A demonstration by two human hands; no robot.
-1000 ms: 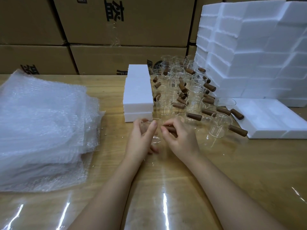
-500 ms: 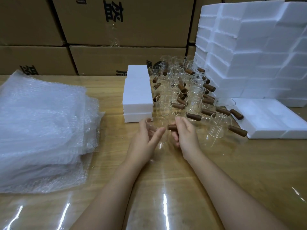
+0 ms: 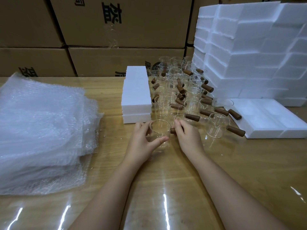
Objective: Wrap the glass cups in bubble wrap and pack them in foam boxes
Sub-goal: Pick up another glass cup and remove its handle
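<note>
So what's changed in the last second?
The left hand slid off the top of the cup to cradle its side, so the rim now shows. The right hand curled round the handle. Bubble wrap, foam boxes and other cups stayed put.

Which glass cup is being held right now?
The glass cup nearest the person: the left hand grips its body, the right hand its wooden handle. The other cups stand untouched.

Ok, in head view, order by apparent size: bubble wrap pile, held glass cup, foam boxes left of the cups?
1. bubble wrap pile
2. foam boxes
3. glass cup, clearly smallest despite being nearer.
</note>
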